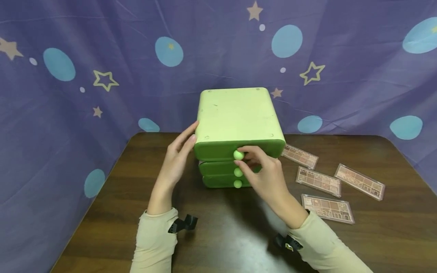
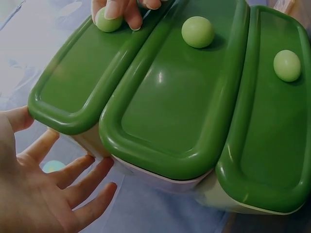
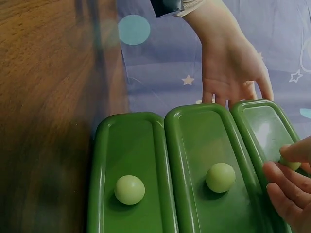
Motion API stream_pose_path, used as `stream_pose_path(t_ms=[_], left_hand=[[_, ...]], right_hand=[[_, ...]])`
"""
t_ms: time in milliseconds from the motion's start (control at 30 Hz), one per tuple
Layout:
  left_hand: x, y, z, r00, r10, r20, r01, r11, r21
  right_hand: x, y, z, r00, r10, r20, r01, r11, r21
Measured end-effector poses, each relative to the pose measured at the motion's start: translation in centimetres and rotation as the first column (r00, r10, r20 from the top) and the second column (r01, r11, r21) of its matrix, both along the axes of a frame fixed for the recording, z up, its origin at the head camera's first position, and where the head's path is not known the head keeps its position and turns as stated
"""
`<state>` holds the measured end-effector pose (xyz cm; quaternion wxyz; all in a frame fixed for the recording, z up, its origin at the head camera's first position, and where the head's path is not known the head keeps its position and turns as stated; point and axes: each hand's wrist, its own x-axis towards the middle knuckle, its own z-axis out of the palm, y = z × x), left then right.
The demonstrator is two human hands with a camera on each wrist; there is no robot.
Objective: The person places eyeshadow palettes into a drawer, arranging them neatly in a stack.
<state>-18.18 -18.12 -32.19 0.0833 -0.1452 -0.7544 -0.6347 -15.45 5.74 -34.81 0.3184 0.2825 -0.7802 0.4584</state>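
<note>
A pale green cabinet is set at the far middle of a brown wooden table, close to the cloth behind. Its near side is filled by three dark green drawers, stacked as top drawer, middle drawer and bottom drawer, each fitted with a round light green knob. The top knob is pinched between the thumb and forefinger of the right hand. The cabinet's left side is touched by the left hand, whose fingers are spread and wrapped around nothing.

To the right of the cabinet, four clear-cased palettes are laid flat: a far palette, a middle palette, a right palette and a near palette. Pale lettering is printed across their lids; "mini" can be made out at the right end on the near and right ones, while the letters before it cannot be read with certainty. The cloth is patterned with stars and blue ovals. Light sleeves are worn on both arms.
</note>
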Motion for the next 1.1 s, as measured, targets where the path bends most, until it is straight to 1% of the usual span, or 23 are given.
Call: stream_pose_path(t_ms=[133, 233, 333, 500, 567, 700, 833, 1100], left_hand=[[-0.1, 0.0, -0.1, 1.0, 0.007, 0.006, -0.006, 1.0, -0.01], [-0.1, -0.1, -0.2, 1.0, 0.017, 0.0, -0.017, 1.0, -0.018], [-0.1, -0.2, -0.3, 1.0, 0.016, -0.012, -0.017, 1.0, -0.025], [-0.1, -0.4, -0.3, 0.999, -0.021, -0.038, 0.02, 0.999, -0.033], [-0.2, -0.4, -0.3, 0.998, -0.036, -0.044, 0.034, 0.999, -0.033], [-0.2, -0.4, -0.4, 0.998, -0.04, -0.051, 0.038, 0.999, -0.038], [-0.2, -0.3, -0.4, 0.998, -0.035, -0.048, 0.034, 0.999, -0.035], [-0.2, -0.3, -0.4, 0.998, -0.046, -0.043, 0.045, 0.999, -0.025]], right_hand=[[-0.1, 0.0, -0.2, 0.999, -0.015, -0.036, 0.015, 1.0, 0.012], [0.2, -0.1, -0.3, 0.999, -0.014, -0.044, 0.015, 1.0, 0.02], [0.7, 0.0, -0.4, 0.999, -0.011, -0.05, 0.013, 0.999, 0.042], [1.8, 0.3, -0.1, 0.996, -0.012, -0.091, 0.021, 0.995, 0.1], [2.3, 0.4, 0.0, 0.995, -0.003, -0.096, 0.014, 0.994, 0.106], [3.1, 0.7, 0.3, 0.997, 0.024, -0.069, -0.016, 0.993, 0.115], [3.9, 0.9, 0.5, 0.998, 0.036, -0.053, -0.029, 0.991, 0.134], [5.1, 1.4, 0.6, 0.991, 0.062, -0.115, -0.045, 0.989, 0.144]])
